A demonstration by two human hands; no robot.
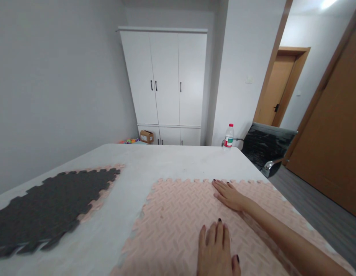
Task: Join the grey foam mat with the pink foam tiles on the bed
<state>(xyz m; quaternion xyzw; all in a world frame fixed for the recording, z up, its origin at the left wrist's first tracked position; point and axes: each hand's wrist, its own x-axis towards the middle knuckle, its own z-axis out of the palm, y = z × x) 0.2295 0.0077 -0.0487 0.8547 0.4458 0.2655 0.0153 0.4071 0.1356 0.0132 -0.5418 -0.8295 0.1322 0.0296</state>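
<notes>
Fingers (220, 188) of both hands lie flat, holding nothing, on pink mat (172, 226) near its far edge.

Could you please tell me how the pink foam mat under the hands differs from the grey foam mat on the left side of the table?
The pink mat is pale, while the grey mat is dark. The pink mat has the left hand and right hand pressed flat on it; the grey mat is untouched. The pink mat lies straight on the table, while the grey mat lies at an angle on top of another pink piece. Both have toothed interlocking edges.
</notes>
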